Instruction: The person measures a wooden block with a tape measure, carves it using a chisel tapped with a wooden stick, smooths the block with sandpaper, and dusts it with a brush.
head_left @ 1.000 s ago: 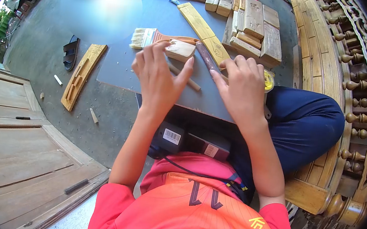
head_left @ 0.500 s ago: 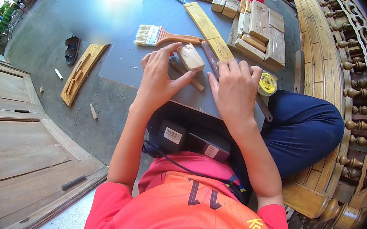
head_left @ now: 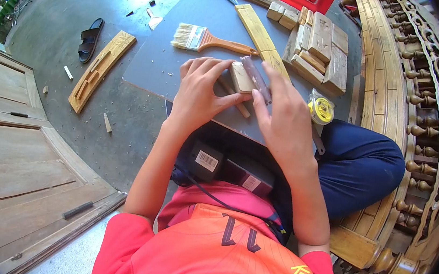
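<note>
My left hand is closed on a small pale wooden block, thumb on the near end and fingers at the far side. In my right hand a dark purplish-brown strip, looking like folded sandpaper, is gripped between thumb and fingers. The strip lies along the block's right side and overlaps it in this view. Beneath the hands, a thin wooden stick rests on the grey board. A wide paintbrush lies just beyond my left hand.
A long wooden slat runs behind the hands. Stacked wooden blocks sit at the far right, with a yellow tape measure nearer my knee. On the floor at left are a carved wooden piece and a sandal.
My right hand has picked the dark strip up off the board and brought it against the block. The left hand has turned the block more upright. The head view has shifted slightly.
</note>
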A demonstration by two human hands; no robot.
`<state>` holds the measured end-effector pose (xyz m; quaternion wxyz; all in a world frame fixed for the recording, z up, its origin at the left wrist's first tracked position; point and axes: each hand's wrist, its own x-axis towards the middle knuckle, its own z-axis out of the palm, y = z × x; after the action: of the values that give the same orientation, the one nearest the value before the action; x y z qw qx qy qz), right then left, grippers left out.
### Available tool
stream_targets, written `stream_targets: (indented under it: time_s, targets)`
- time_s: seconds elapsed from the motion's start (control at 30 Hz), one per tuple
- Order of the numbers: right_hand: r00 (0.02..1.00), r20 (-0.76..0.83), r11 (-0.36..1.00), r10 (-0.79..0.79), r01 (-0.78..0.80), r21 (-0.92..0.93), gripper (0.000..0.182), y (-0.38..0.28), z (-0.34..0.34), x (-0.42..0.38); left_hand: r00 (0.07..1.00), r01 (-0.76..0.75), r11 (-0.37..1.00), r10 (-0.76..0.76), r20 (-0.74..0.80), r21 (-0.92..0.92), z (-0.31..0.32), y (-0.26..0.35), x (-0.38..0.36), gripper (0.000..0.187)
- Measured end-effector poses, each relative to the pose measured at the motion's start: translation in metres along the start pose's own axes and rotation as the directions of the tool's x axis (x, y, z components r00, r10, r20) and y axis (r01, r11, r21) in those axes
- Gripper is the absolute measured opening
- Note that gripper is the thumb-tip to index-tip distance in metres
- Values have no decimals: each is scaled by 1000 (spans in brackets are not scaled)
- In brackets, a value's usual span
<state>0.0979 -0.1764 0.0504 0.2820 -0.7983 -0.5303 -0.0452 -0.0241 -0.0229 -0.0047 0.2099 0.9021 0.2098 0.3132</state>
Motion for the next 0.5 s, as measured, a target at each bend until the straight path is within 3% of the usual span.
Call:
stream_targets:
  time_s: [0.03,0.17,0.33,0.5]
  targets:
    - [995,-38,995,-96,95,-28,36,-1,3,0,1000,-3,1000,3,2,-8,0,-1,0,63]
    - [999,20,987,-48,50,-149,35,-12,11,11,997,-75,997,74,-15,-4,3,-6,-1,65]
    - [998,-35,959,-57,45,-281,33,-3,42,39,994,-108,994,108,21,8,-1,-6,-2,61]
    - [1000,1,971,-9,9,-239,30,-17,15,27,995,-55,998,52,85,29,-6,-1,-1,68]
